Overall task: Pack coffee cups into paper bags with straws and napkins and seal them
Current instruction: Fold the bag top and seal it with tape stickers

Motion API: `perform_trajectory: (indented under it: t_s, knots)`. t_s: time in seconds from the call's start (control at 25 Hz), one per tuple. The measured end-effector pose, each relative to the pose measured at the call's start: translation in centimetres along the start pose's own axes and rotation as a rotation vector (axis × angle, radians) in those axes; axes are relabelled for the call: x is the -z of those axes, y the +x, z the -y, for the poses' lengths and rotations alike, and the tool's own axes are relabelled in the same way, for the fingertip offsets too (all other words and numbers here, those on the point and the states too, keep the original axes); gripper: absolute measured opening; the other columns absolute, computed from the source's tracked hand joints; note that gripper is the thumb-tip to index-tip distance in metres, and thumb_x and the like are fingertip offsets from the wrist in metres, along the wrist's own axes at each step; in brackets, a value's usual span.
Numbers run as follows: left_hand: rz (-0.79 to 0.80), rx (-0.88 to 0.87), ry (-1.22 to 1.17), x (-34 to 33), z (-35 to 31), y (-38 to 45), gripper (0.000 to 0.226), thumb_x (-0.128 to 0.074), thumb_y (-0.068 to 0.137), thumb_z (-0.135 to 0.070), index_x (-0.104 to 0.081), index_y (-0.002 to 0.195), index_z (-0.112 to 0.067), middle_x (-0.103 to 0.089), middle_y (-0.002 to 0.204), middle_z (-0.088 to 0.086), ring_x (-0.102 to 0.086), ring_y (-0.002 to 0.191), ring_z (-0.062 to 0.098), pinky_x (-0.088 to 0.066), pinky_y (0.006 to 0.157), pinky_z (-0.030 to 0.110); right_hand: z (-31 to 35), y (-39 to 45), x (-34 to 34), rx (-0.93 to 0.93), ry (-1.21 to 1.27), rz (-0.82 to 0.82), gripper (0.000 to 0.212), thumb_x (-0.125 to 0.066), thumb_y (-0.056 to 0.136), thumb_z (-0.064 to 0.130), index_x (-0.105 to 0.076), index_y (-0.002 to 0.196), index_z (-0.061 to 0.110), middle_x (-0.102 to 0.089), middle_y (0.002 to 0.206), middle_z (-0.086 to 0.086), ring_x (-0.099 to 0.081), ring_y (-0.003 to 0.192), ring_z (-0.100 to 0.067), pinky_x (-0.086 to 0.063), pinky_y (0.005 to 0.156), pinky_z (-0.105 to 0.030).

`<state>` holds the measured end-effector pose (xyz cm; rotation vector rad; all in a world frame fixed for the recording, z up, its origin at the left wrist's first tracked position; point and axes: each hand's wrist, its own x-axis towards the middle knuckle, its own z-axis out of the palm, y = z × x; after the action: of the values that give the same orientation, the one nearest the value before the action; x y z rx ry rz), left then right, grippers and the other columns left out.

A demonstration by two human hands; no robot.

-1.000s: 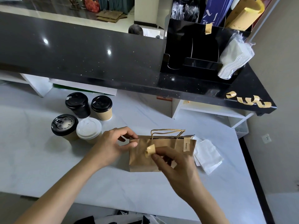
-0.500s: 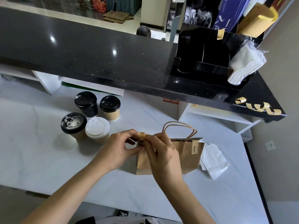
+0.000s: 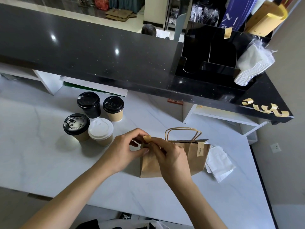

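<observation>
sticker (image 3: 147,138) pinched at bag's (image 3: 194,156) top left corner, curling up above rim. bag upright on counter (image 3: 49,162), long axis left-right, handles (image 3: 183,133) up. first seal (image 3: 199,149) already on right end. right hand (image 3: 170,160) fingertips clamp sticker from right; left hand (image 3: 125,150) pinches from left, thumb under. both equally close. next move likely: fold sticker down over rim. four cups (image 3: 92,119) well left.

Pretty clearly the staff side of a coffee shop: a white marble-look counter (image 3: 49,162) with four lidded takeaway cups (image 3: 100,129) sits below a raised black serving ledge (image 3: 82,55). Up there a black organizer (image 3: 206,63) holds napkins (image 3: 252,65) and wrapped straws (image 3: 203,14), with tiled floor beyond.
</observation>
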<state>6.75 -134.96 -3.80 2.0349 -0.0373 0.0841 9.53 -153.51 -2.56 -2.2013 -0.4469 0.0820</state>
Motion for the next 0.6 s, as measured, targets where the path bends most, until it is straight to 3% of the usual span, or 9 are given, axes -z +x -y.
perform_trajectory:
  t_s: [0.24, 0.32, 0.48, 0.6]
  knots:
    - [0.010, 0.036, 0.000, -0.1, -0.1, 0.0, 0.029, -0.080, 0.087, -0.014, -0.073, 0.106, -0.034, -0.072, 0.100, -0.016, -0.066, 0.098, 0.010, -0.052, 0.089, 0.029, -0.6, 0.1, 0.3, -0.026, 0.118, 0.054, 0.022, -0.064, 0.101, 0.027, -0.076, 0.109, 0.044, -0.072, 0.087, 0.029, -0.063, 0.075, -0.004, -0.042, 0.066, -0.015]
    - [0.019, 0.045, 0.024, -0.2, -0.1, 0.0, 0.022, -0.079, 0.089, -0.015, -0.075, 0.106, -0.028, -0.069, 0.100, -0.015, -0.065, 0.097, 0.010, -0.052, 0.090, 0.032, -0.8, 0.1, 0.4, -0.025, 0.162, 0.078, 0.020, -0.063, 0.101, 0.028, -0.076, 0.107, 0.044, -0.072, 0.087, 0.028, -0.062, 0.075, -0.005, -0.041, 0.065, -0.014]
    - [0.039, 0.060, 0.033, -0.2, -0.1, 0.1, 0.016, -0.077, 0.091, -0.017, -0.076, 0.106, -0.023, -0.066, 0.103, -0.012, -0.064, 0.100, 0.011, -0.051, 0.091, 0.031, -1.2, 0.3, 0.3, -0.060, 0.202, 0.134, 0.018, -0.058, 0.103, 0.033, -0.073, 0.110, 0.041, -0.075, 0.095, 0.020, -0.068, 0.088, -0.010, -0.054, 0.077, -0.032]
    - [0.048, 0.062, 0.031, -0.3, -0.1, 0.0, 0.016, -0.075, 0.093, -0.019, -0.076, 0.107, -0.026, -0.066, 0.104, -0.014, -0.063, 0.103, 0.011, -0.051, 0.090, 0.029, -1.4, 0.1, 0.1, -0.059, 0.260, 0.156, 0.019, -0.057, 0.104, 0.031, -0.071, 0.110, 0.041, -0.076, 0.094, 0.014, -0.067, 0.081, -0.012, -0.055, 0.075, -0.037]
